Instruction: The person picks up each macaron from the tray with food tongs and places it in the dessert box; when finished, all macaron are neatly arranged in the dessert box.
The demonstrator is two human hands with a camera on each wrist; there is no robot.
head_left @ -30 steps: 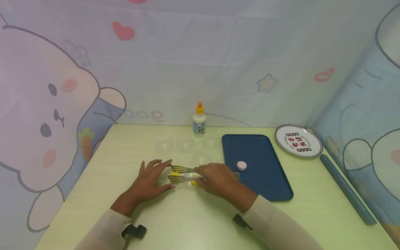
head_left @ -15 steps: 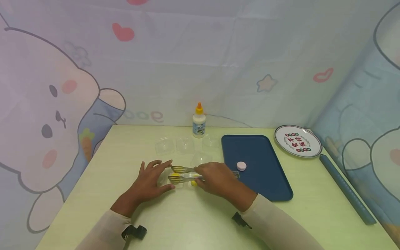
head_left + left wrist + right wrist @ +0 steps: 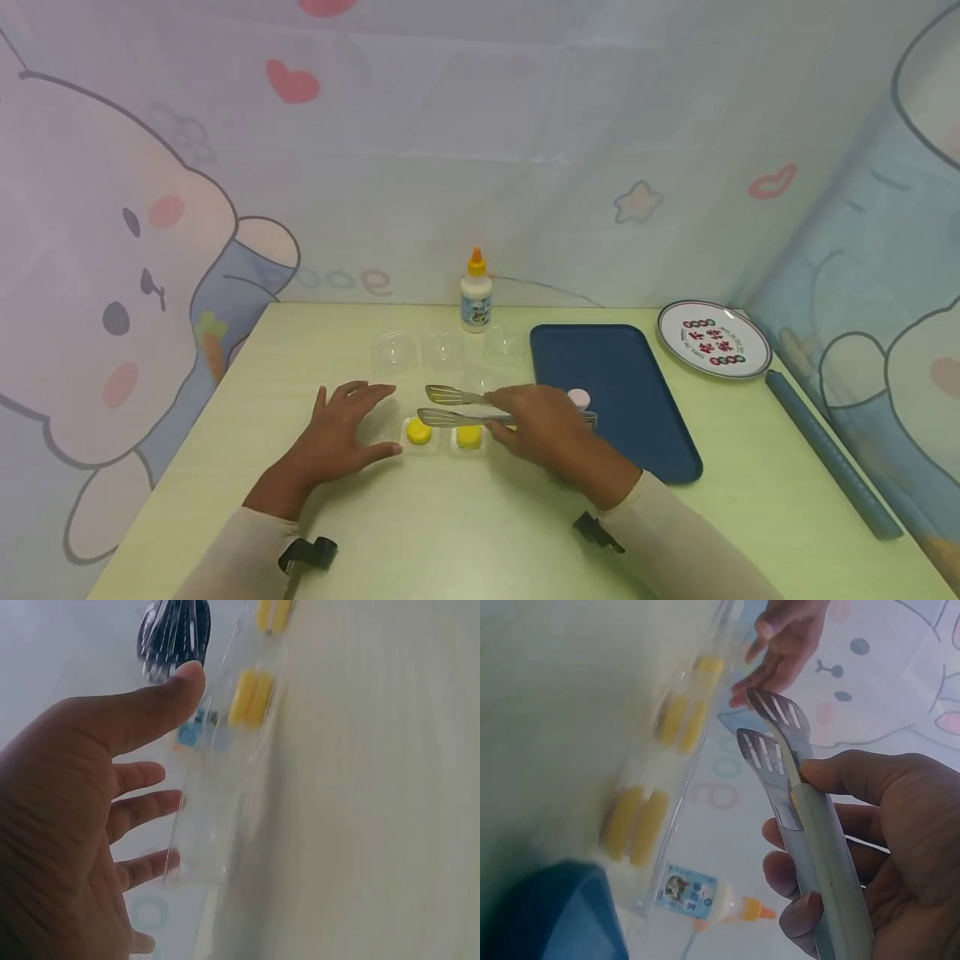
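Observation:
My right hand (image 3: 543, 429) grips metal tongs (image 3: 459, 418) with slotted ends. In the right wrist view the tong tips (image 3: 776, 731) stand slightly apart with nothing between them. Below and in front of the tongs, two yellow macarons (image 3: 418, 431) sit side by side in clear plastic compartments (image 3: 420, 450). My left hand (image 3: 333, 437) is left of them, thumb and fingers spread and holding nothing. In the left wrist view its fingertips overlap the edge of the clear plastic container (image 3: 206, 840). A pale pink macaron (image 3: 579, 399) lies on the blue tray (image 3: 611, 350), partly behind my right hand.
Several clear plastic domed pieces (image 3: 394, 352) stand behind the macarons. A glue bottle (image 3: 476, 300) with an orange tip is at the back edge. Right of the tray lie a white plate (image 3: 714, 339) with red lettering and a long blue-grey roll (image 3: 832, 454).
The tongs have come up off the left yellow macaron and shifted right, leaving it in its compartment. My left hand has drawn back to the left.

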